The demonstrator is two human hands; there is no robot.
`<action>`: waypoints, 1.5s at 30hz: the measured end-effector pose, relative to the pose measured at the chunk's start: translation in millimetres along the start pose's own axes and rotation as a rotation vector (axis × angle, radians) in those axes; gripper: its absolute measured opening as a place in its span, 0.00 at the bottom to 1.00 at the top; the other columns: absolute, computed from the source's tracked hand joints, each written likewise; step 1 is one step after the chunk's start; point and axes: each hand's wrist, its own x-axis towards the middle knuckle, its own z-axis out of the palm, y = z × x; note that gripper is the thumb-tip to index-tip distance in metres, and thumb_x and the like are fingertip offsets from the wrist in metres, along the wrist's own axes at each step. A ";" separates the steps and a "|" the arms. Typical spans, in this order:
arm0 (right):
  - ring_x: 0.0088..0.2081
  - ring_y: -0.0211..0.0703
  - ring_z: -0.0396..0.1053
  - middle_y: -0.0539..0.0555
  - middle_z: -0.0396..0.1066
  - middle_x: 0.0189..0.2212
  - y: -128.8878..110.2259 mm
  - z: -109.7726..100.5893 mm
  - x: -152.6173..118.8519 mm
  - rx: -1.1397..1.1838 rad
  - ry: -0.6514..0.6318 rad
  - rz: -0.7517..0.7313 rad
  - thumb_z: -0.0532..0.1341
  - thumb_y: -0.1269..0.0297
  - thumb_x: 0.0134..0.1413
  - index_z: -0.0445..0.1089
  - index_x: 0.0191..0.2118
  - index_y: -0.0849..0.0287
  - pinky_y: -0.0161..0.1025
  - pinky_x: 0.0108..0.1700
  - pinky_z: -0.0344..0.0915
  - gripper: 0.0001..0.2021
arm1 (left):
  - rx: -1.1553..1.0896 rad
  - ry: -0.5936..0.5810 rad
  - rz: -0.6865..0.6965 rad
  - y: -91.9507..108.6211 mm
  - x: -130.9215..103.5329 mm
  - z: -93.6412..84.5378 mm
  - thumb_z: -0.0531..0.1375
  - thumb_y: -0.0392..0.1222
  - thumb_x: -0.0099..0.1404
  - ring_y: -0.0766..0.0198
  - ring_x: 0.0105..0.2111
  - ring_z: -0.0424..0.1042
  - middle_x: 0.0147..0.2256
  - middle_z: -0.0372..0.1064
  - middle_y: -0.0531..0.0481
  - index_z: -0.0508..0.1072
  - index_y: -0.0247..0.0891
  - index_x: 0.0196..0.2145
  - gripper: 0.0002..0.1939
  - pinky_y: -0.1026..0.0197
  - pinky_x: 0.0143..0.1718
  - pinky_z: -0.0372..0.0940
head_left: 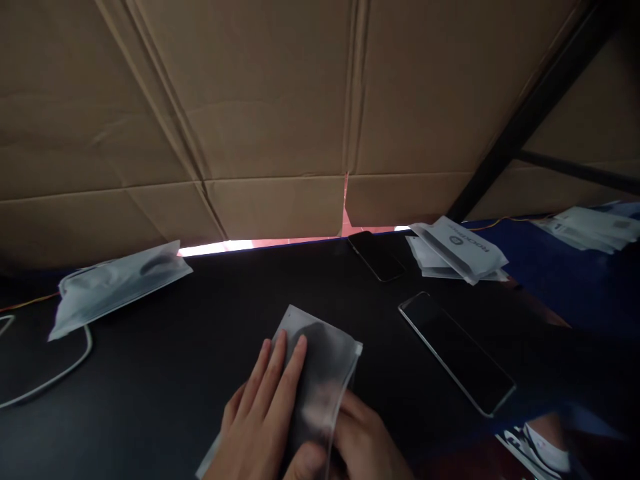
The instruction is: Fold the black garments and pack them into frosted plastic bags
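A frosted, translucent zip bag (325, 347) lies at the bottom centre on the black table surface (210, 320). My left hand (265, 413) rests flat on top of it, fingers stretched out, thumb near the bag's lower part. At the bag's right edge is my right hand (365, 433); its fingers reach behind or into the bag, and a blurred skin-coloured patch shows through the plastic. What those fingertips hold, if anything, is hidden.
A dark phone (377, 256) and a larger phone (457, 353) lie to the right. Printed white pouches (460, 247) sit behind them, more pouches (593, 229) far right. At left are a filled bag (120, 283) and white cable (60, 375). Cardboard (270, 100) stands behind.
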 end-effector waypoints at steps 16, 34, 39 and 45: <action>0.51 0.54 0.82 0.59 0.83 0.51 14.9 -42.7 17.6 -0.100 0.443 0.209 0.56 0.53 0.76 0.81 0.56 0.52 0.50 0.55 0.77 0.18 | -0.067 -0.240 -0.163 -4.8 81.2 -19.5 0.49 0.45 0.81 0.35 0.64 0.73 0.58 0.81 0.45 0.76 0.49 0.65 0.23 0.16 0.63 0.64; 0.39 0.47 0.81 0.56 0.83 0.37 4.3 -27.2 57.8 0.386 0.433 0.254 0.67 0.52 0.66 0.81 0.44 0.56 0.39 0.38 0.76 0.13 | -0.273 -0.261 -0.297 1.7 102.1 -9.4 0.43 0.41 0.81 0.52 0.42 0.71 0.38 0.75 0.49 0.75 0.45 0.40 0.21 0.33 0.55 0.58; 0.35 0.43 0.77 0.52 0.80 0.33 1.9 -28.9 61.4 0.425 0.408 0.224 0.63 0.52 0.70 0.79 0.41 0.55 0.37 0.36 0.73 0.13 | -0.259 -0.162 -0.314 15.5 105.9 -9.1 0.45 0.39 0.80 0.51 0.41 0.68 0.37 0.72 0.50 0.72 0.44 0.37 0.19 0.35 0.54 0.54; 0.31 0.39 0.67 0.47 0.70 0.28 -8.6 -15.1 46.9 0.349 0.454 0.185 0.63 0.56 0.69 0.69 0.32 0.54 0.35 0.34 0.66 0.13 | -0.289 -0.125 -0.329 13.4 106.4 -15.6 0.46 0.39 0.79 0.52 0.39 0.69 0.35 0.73 0.51 0.72 0.44 0.34 0.19 0.37 0.52 0.54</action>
